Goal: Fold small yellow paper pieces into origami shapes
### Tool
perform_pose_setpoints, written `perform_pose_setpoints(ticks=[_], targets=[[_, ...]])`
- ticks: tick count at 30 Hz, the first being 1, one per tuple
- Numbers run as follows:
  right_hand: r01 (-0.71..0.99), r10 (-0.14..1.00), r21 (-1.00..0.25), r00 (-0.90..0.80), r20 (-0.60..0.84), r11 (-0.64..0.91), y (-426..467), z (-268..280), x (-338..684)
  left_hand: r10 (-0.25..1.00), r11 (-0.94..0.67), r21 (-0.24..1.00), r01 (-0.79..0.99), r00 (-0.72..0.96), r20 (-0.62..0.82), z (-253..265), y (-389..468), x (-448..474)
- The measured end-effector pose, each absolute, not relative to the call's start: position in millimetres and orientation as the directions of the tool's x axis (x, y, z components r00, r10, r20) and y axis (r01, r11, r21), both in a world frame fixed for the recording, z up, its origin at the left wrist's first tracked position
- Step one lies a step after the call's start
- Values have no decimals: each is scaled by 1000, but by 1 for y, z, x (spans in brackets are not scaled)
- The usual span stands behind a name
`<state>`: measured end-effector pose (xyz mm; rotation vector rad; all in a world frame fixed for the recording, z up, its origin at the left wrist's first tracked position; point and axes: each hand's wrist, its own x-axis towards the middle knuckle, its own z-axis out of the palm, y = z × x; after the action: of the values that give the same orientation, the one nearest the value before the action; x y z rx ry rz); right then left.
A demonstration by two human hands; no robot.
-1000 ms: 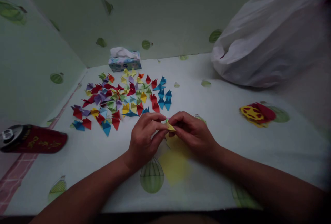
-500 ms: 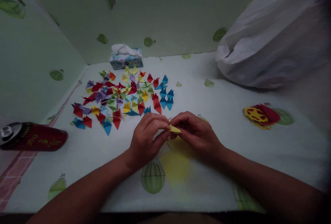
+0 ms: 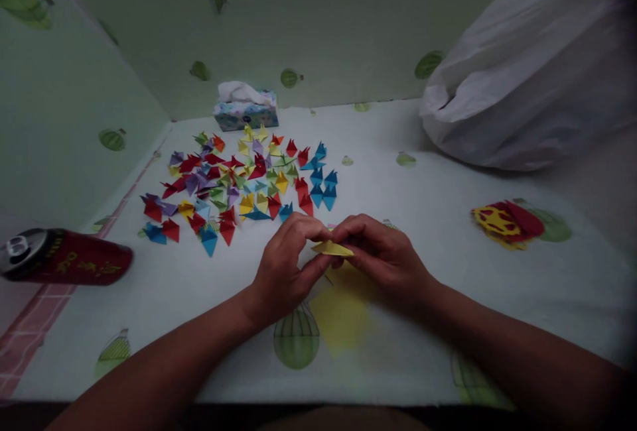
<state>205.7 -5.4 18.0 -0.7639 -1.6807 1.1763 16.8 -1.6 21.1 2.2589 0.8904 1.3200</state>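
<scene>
A small folded piece of yellow paper (image 3: 334, 249) is pinched between my two hands above the table. My left hand (image 3: 288, 258) grips its left part between thumb and fingers. On the other side, my right hand (image 3: 385, 252) holds the right end with curled fingers, which hide some of the folds. Below the hands, yellow paper sheets (image 3: 341, 318) lie on the tablecloth, partly covered by the right hand. Beyond the left hand spreads a crowd of folded paper cranes (image 3: 259, 166) in red, blue, yellow, green and purple.
A red drink can (image 3: 74, 257) lies on its side at the left. At the back stands a tissue box (image 3: 246, 113). A large white plastic bag (image 3: 507, 99) fills the back right, with red and yellow cutout pieces (image 3: 507, 224) in front of it.
The folded yellow paper has been turned, and more of its length now shows between my fingers. Both hands stay in nearly the same place. The whole view has shifted slightly.
</scene>
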Motion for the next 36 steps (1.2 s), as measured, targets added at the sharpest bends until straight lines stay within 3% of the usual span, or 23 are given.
perform_pose_setpoints(ticks=[10,19,23,26,30,36], targets=[[0,880,-957,-395,266,289,-6,19,207,723,-690,644,331,364,588,21,-2,18],[24,878,-961,-414,242,276,-5,20,206,899,-409,880,242,273,343,21,-2,20],[117,878,-927,-380,291,357,-2,19,207,902,-391,881,267,301,309,20,-4,21],[95,869,-920,-377,319,379,-1,18,207,911,-365,898,245,291,291,17,-5,22],[13,903,-946,-303,305,324,-1,18,207,897,-410,874,262,289,335,16,-4,22],[-91,957,-984,-233,173,155,-2,19,205,891,-440,835,330,278,359,16,-2,20]])
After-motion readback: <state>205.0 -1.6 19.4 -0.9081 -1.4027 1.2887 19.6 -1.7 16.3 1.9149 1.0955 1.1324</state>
